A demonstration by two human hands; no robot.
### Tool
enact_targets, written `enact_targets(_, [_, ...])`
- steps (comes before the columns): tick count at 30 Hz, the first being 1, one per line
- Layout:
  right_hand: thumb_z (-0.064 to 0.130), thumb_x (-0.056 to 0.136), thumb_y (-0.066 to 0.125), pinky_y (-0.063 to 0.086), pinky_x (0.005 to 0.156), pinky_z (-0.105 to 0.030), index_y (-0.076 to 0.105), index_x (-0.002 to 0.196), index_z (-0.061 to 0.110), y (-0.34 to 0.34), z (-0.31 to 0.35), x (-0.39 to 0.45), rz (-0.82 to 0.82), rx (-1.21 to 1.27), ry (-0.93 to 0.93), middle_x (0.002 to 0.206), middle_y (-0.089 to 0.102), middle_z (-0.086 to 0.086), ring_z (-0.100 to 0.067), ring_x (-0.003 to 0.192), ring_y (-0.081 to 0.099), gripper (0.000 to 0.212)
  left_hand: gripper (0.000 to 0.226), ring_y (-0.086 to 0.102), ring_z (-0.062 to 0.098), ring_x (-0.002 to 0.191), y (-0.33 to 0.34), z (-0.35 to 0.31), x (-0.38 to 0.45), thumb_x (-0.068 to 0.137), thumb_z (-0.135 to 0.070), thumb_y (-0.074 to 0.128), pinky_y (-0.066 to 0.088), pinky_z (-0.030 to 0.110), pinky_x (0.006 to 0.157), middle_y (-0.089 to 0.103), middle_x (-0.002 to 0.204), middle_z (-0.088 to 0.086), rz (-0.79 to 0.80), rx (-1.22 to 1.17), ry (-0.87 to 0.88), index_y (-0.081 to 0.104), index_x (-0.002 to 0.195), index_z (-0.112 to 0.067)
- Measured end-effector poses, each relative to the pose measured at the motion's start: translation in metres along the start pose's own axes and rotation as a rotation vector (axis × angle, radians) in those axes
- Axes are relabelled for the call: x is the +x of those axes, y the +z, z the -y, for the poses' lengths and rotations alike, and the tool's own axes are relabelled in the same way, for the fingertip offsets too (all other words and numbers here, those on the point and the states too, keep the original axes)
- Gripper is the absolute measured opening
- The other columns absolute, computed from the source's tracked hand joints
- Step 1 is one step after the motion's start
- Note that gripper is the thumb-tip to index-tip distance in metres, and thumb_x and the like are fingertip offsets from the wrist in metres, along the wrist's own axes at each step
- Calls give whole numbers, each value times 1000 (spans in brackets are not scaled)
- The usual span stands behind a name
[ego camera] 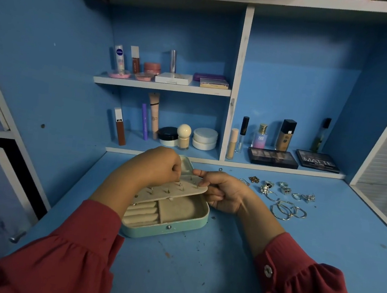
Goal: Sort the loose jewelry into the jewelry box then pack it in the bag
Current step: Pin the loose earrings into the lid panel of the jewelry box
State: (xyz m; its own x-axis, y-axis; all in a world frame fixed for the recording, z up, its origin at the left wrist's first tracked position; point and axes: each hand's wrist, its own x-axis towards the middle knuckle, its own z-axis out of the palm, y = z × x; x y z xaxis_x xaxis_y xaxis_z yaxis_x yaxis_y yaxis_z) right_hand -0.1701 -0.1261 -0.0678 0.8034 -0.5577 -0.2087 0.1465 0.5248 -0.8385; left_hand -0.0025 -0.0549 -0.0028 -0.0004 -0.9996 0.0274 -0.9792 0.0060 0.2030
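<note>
A mint-green jewelry box [166,232] lies open on the blue desk, with beige ring rolls and a compartment inside. Its beige earring panel [171,190] is lifted flat over the box, with several stud posts poking up through it. My right hand [221,192] grips the panel's right end. My left hand [159,164] pinches a small earring at the panel's top side. Loose silver jewelry [285,199] lies to the right: rings, pendants and hoop earrings [287,212].
Shelves behind the desk hold cosmetics: tubes, jars, bottles and two dark eyeshadow palettes [272,157]. A small ring [220,169] lies near the shelf edge. White cabinet frames stand at both sides. No bag is in view.
</note>
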Motion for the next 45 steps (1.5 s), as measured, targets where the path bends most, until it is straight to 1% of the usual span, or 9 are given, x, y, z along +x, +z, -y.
enact_targets(9, [-12,69,52,15,29,-13,51,92,11,-3,-2,1,-27,0,-19,39,34,7,-2,25,23,33,12,60,20,83,-2,-11,2,84,-13,58,49,33,73,64,87,3,82,113,13,60,75,-21])
enact_targets(14, [-16,83,41,17,28,-13,52,93,10,-2,-2,-2,-76,-21,-40,40,34,7,-2,26,22,30,11,58,24,80,-2,-15,6,85,-16,60,47,35,70,65,93,12,127,184,2,65,91,-8])
enact_targets(22, [-16,85,38,17,29,-13,52,93,12,0,-1,-5,-65,-57,-44,40,33,7,-2,27,22,32,12,55,21,74,-2,-17,12,84,-14,61,45,33,67,66,95,14,146,107,-52,67,91,-8])
enact_targets(26, [-2,74,53,19,28,-12,52,93,15,-1,0,-4,-23,15,-44,43,38,6,-2,27,23,26,10,64,18,84,-5,-3,9,84,-10,61,50,32,77,71,89,4,147,-109,-50,71,81,-14])
enact_targets(29, [12,55,76,26,26,-14,52,95,14,-2,-1,-3,99,136,-36,60,58,-6,-4,26,26,47,11,64,3,85,-13,14,-2,86,-12,64,48,22,81,72,87,-12,111,-319,-24,76,85,-12])
enact_targets(33, [23,62,71,28,28,-14,51,96,12,-3,2,-3,130,149,-72,107,64,-32,-5,26,26,41,12,58,-7,66,-15,40,-23,90,-15,62,42,10,65,72,83,-10,-110,-662,-65,74,91,-17])
enact_targets(36, [29,55,81,30,29,-16,50,100,13,-5,1,-3,183,141,-91,115,61,-34,-6,27,27,57,16,51,-3,52,-4,63,-36,93,-12,57,39,8,51,70,80,0,-342,-882,-153,70,93,-20])
enact_targets(41, [37,63,77,30,32,-16,46,106,14,-6,1,-2,200,134,-123,122,57,-33,-7,30,29,58,22,54,9,52,19,94,-47,89,3,55,39,16,44,71,71,1,-309,-1059,-301,71,94,-12])
enact_targets(45, [39,83,50,27,33,-16,44,106,12,2,1,-4,136,126,-132,125,57,-31,-6,30,28,36,35,64,9,56,24,97,-52,83,22,48,44,17,47,71,69,5,-213,-1219,-254,65,96,-5])
